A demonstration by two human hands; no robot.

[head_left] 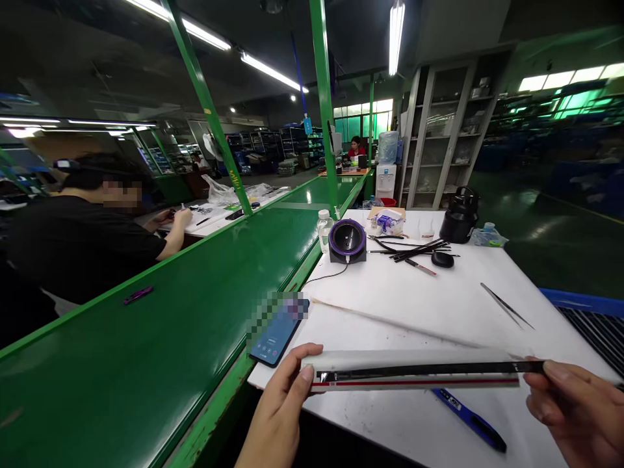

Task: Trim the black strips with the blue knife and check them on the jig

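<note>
Nearest, L hand (285, 406) pinches the left end of a long strip (414, 374), thumb on top. R hand (578, 406) pinches the right end btw thumb & fingers. The strip is white w/ a black band & red line, held level just above the near edge of the white table (439, 299). Blue-black pen (470, 421) lies on the table under the strip, near R hand. Phone (277, 333), screen lit, sits at the near-left corner just beyond L hand. Mid-table: thin pale rod (390, 323), tweezers (507, 305) to the right. Far end: black unit w/ purple ring (347, 240), clear bottle (324, 229), bundle of black strips (414, 249), black kettle (459, 216). Left: green conveyor (195, 312); co-worker in black shirt (82, 247) sits across it.
</note>
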